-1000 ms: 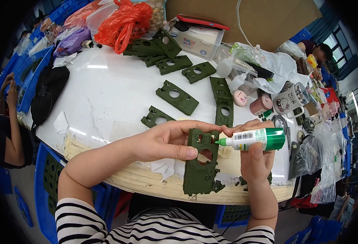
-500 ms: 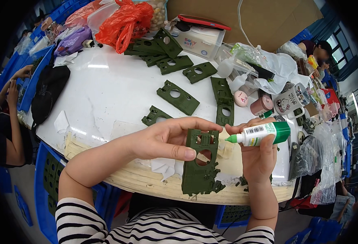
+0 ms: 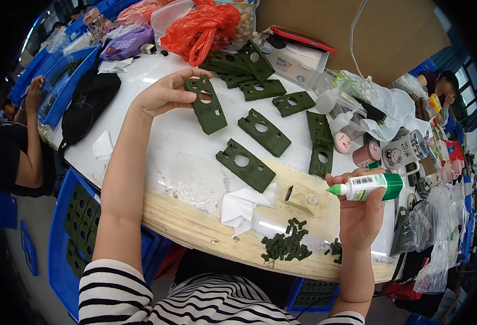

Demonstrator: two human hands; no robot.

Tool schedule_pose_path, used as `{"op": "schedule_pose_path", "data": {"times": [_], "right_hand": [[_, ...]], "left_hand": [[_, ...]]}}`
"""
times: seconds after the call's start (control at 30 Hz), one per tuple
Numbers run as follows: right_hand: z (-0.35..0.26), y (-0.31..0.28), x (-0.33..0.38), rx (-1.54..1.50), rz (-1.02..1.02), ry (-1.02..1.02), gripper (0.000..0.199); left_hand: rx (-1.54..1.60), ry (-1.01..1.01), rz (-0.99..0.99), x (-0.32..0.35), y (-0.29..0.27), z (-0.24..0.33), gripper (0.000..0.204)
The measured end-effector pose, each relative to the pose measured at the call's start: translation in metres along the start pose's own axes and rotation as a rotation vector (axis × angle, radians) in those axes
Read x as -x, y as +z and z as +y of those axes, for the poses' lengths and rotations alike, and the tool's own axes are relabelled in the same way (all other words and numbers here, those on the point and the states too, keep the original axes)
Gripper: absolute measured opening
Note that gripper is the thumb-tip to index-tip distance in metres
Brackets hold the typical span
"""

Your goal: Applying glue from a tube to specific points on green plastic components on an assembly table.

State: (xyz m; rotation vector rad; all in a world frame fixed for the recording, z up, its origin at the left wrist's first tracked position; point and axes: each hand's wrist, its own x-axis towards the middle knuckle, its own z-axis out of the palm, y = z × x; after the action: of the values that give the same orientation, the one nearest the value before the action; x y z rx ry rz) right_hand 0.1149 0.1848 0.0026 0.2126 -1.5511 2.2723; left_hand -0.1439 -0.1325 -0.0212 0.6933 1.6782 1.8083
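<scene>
My left hand point(image 3: 165, 96) reaches out over the far left of the white table, pinching a dark green plastic toy hull plate point(image 3: 211, 115) by its upper edge. The plate has a round hole and hangs tilted above the tabletop. In my right hand point(image 3: 360, 219) lies a white and green glue bottle point(image 3: 367, 187), held sideways with its green pointed tip to the left. Between my arms lie another hull plate point(image 3: 246, 165), a crumpled white tissue point(image 3: 238, 212), a small pale block point(image 3: 305, 199) and a pile of small green plastic bits point(image 3: 287, 244).
More hull plates point(image 3: 263, 132) lie across the table, some stacked near a red plastic bag point(image 3: 200, 30). A black cap point(image 3: 89, 103) lies at the left. Cups point(image 3: 401, 151), bottles and clear bags crowd the right. A blue crate point(image 3: 59, 254) of green parts stands below left; another person sits beyond.
My left hand has carried the hull plate from in front of me to the far left, uncovering the pile of bits. The glue bottle stays in my right hand. The view has shifted slightly.
</scene>
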Motion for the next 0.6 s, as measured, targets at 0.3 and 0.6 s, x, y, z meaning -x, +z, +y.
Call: {"op": "schedule_pose_path", "data": {"times": [0.3,0.6], "right_hand": [[0.0,-0.001,0.0,-0.011,-0.012,0.011,0.035],[0.003,-0.004,0.0,-0.023,0.011,0.006,0.034]], "left_hand": [[-0.397,-0.143,-0.055,-0.003,-0.021,-0.008,0.064],[-0.045,-0.068,-0.654,0.002,0.034,0.02,0.07]]}}
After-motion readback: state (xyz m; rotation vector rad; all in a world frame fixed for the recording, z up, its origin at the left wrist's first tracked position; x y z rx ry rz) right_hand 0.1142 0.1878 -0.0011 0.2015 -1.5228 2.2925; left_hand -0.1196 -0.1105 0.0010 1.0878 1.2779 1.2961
